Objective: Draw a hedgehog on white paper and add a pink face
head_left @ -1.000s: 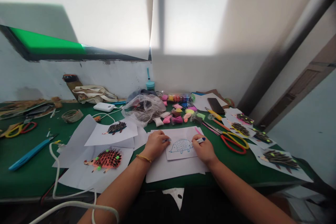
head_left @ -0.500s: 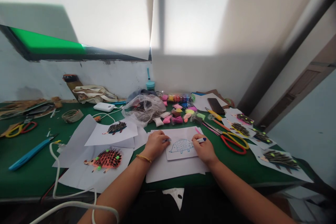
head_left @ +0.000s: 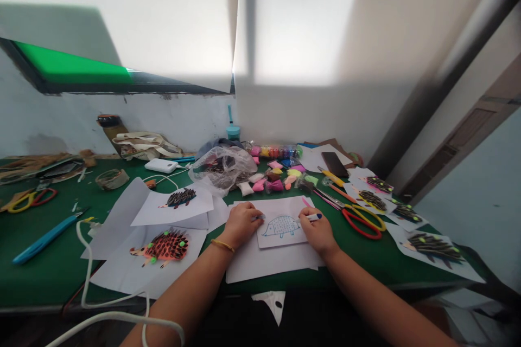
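The right hand [head_left: 317, 232] has a pen [head_left: 312, 217] in its fingers; what the left hand [head_left: 243, 224] grips, I can't tell. Between them, the card's [head_left: 271, 242] hedgehog [head_left: 282, 224] seems nearly drawn — outlined, dotted, perhaps touches remaining.

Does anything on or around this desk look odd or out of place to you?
Two things. The white covering ahead hangs askew: its slanting lower edge bares a green wedge at left. Also, a white cable loops untidily past the table's front edge, in front of the left forearm. The animal drawing looks undamaged.
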The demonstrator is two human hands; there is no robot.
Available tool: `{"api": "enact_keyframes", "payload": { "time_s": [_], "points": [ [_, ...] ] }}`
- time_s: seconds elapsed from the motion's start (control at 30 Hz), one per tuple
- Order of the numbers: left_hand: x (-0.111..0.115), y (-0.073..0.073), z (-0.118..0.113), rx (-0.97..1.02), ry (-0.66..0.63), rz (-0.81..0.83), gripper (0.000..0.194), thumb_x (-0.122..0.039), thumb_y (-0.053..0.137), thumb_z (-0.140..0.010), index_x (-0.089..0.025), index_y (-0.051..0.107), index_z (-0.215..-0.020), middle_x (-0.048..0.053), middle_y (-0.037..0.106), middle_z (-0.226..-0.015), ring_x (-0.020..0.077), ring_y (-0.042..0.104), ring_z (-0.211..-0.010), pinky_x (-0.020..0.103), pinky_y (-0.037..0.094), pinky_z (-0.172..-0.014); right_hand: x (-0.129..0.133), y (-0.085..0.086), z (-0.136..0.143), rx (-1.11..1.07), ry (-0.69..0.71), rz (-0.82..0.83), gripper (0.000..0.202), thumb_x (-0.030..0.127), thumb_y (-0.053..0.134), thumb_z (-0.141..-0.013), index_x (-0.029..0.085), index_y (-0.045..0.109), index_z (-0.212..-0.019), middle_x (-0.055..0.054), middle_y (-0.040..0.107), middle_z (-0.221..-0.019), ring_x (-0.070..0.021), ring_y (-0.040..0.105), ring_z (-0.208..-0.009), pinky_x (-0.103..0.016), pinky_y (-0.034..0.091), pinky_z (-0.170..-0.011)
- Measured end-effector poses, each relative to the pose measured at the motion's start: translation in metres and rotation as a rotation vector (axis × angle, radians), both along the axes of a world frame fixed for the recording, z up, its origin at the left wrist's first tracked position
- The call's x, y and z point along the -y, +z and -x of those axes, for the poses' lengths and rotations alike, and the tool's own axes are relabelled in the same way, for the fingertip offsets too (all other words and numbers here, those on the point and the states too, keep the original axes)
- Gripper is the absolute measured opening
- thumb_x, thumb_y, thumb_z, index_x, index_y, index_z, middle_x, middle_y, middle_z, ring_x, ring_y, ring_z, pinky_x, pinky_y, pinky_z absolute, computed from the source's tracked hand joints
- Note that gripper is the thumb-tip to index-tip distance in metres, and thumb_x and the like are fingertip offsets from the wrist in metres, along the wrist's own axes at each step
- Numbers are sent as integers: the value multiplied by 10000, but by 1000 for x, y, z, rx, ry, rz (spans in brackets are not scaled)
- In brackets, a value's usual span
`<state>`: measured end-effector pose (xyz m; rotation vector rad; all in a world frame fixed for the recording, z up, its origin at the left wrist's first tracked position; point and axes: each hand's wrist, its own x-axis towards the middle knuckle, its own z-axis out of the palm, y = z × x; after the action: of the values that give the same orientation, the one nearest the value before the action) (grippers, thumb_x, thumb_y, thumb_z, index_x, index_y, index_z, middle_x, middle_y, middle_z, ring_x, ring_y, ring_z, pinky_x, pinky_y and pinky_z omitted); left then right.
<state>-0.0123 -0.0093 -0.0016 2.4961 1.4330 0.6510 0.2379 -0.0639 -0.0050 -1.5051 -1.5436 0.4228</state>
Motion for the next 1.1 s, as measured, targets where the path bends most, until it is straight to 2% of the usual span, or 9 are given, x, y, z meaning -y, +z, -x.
{"api": "enact_keyframes", "payload": {
  "time_s": [0.47,0.63,0.77,1.1],
  "points": [
    [1,4,-1,-6,-1,-6,167,-333,694,-821,-288,765,-965,26,661,-995,198,585,-946,315,424,-850,-2,-1,2,16,43,22,204,292,452,-812,208,608,-712,-12,640,-752,-199,586,-766,-286,408,-695],
    [1,3,0,-9,-7,-6,176,-343,682,-830,-289,762,-978,30,658,-1004,202,583,-959,317,422,-849,-3,-3,0,9,22,43,190,286,459,-803,212,585,-681,-4,624,-712,-194,577,-719,-281,399,-653],
    [0,1,0,-7,-11,-13,171,-335,683,-829,-292,762,-975,30,656,-1002,200,583,-953,315,424,-847,-3,-3,-1,-33,12,-23,202,305,461,-815,210,597,-700,-17,635,-735,-207,587,-758,-288,417,-693],
    [0,0,0,-1,-8,-26,166,-335,695,-820,-295,763,-966,23,657,-990,193,582,-940,310,422,-846,-6,-7,0,13,48,-32,202,304,474,-836,203,633,-761,-31,661,-805,-213,601,-820,-302,423,-749]
  ]
}}
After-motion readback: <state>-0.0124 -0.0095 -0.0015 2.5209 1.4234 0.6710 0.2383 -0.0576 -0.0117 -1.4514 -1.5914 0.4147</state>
